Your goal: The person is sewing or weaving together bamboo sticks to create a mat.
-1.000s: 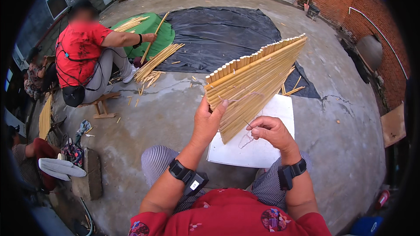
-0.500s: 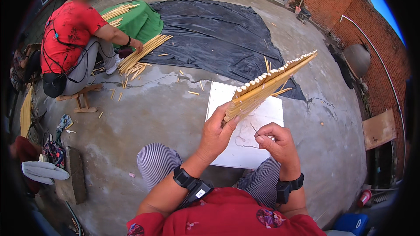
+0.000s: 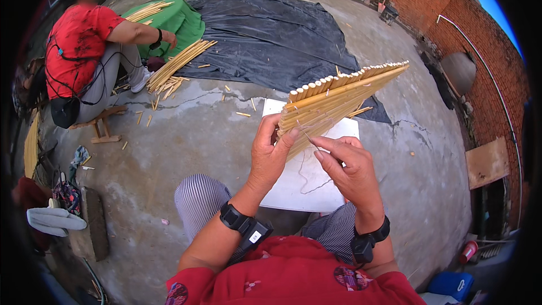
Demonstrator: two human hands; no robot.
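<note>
A mat of pale yellow reed stalks (image 3: 339,101), stitched side by side, tilts up over a white board (image 3: 282,195) in front of my knees. My left hand (image 3: 265,152) is closed on its near left corner, thumb on the face toward me. In my right hand (image 3: 349,168) a thin needle (image 3: 307,136) is pinched, its tip at the stalks beside my left thumb. A fine thread (image 3: 303,178) hangs below the mat and trails over the board. Whether the tip is between stalks is too small to tell.
At the far left a person in a red shirt (image 3: 79,51) sits on a wooden stool (image 3: 101,124) near loose reed stalks (image 3: 183,62). A black sheet (image 3: 265,39) and a green cloth (image 3: 183,20) lie beyond. A concrete block (image 3: 93,223) stands left of my knee.
My right hand has moved up and left, bringing the needle to the mat. The mat now faces me more and sits slightly left. The other person's hand has lifted from the stalks.
</note>
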